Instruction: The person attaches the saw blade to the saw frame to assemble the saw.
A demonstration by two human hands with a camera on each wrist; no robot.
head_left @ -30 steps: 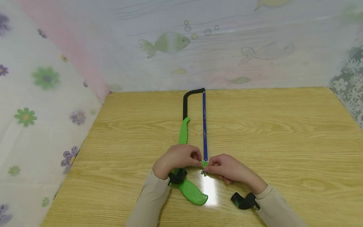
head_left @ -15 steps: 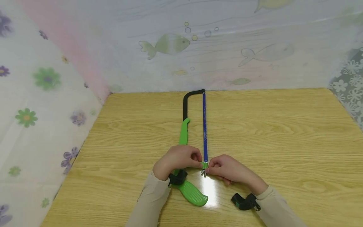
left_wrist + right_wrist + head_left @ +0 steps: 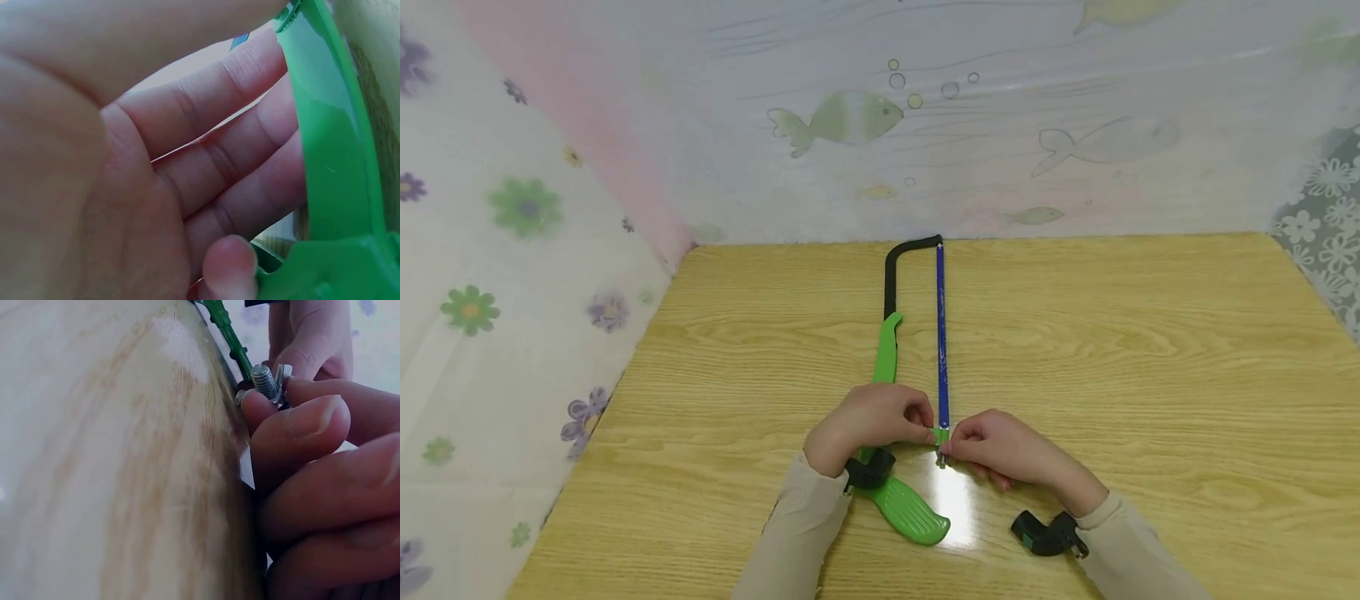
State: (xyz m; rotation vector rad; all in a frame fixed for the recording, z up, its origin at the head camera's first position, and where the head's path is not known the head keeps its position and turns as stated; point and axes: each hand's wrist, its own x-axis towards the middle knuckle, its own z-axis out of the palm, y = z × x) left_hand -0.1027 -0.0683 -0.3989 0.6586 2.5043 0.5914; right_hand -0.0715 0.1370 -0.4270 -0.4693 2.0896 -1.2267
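Note:
A hacksaw lies on the wooden table, its black frame pointing to the far edge and its ribbed green handle toward me. The blue blade runs along its right side. My left hand reaches over the green part and pinches the green end piece below the blade. In the left wrist view, its fingers lie against the green frame. My right hand pinches the metal wing nut at the blade's near end. The threaded bolt sticks out through it in the right wrist view.
The wooden table meets a fish-patterned sheet at its far edge. A flower-patterned sheet hangs along the left side. Black camera mounts sit on both wrists, the right one close over the table.
The wing nut has turned, its wings showing at a different angle between my right fingertips, which have shifted slightly. My left hand and the hacksaw stay where they were.

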